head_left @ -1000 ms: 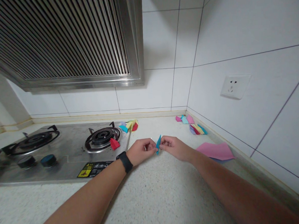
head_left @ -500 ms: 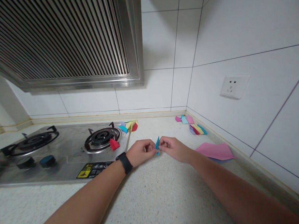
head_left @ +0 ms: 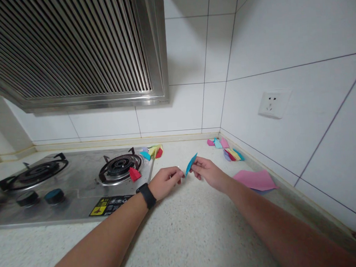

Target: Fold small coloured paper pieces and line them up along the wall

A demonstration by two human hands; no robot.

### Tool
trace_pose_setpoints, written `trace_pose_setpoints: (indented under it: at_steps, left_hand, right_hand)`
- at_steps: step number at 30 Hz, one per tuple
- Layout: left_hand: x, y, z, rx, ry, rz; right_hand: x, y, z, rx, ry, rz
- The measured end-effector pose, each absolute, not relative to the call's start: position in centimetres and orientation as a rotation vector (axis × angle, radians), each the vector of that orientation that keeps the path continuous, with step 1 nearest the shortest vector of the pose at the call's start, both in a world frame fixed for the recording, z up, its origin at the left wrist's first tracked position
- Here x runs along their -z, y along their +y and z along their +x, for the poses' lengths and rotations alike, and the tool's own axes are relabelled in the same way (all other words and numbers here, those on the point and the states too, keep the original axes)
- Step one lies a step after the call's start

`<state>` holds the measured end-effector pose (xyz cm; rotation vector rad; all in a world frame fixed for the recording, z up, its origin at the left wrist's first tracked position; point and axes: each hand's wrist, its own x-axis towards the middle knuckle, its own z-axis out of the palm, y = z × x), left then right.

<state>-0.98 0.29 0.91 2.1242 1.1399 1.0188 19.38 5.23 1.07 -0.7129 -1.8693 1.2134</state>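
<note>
A piece of folded blue paper stands tilted above the counter, its upper point leaning right. My right hand pinches it by its right side between thumb and fingers. Just left of the paper's lower tip is my left hand, wearing a black watch on the wrist. Its fingers are curled together with nothing visible in them, and a narrow gap seems to separate them from the paper.
A pink paper stack lies right of my right forearm. Small coloured folded papers sit by the right wall, with more folded papers beside the gas stove. A red folded paper rests at the near burner. The range hood overhangs the stove.
My left fingers have come off the blue paper and lie just left of it. In my right hand the paper has turned, showing more of its face and leaning right.
</note>
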Motion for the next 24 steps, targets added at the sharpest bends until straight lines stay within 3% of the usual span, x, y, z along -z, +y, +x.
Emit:
trace_pose_setpoints:
  at_steps: [10, 24]
  left_hand:
    - [-0.8, 0.4, -1.1, -0.986, 1.164, 2.174]
    - [-1.1, 0.1, -0.9, -0.901, 1.22, 2.282]
  right_hand:
    - [-1.7, 4.2, 19.4, -1.494, -1.706, -0.597]
    - [-1.2, 4.5, 19.5, -1.446, -1.826, -0.583]
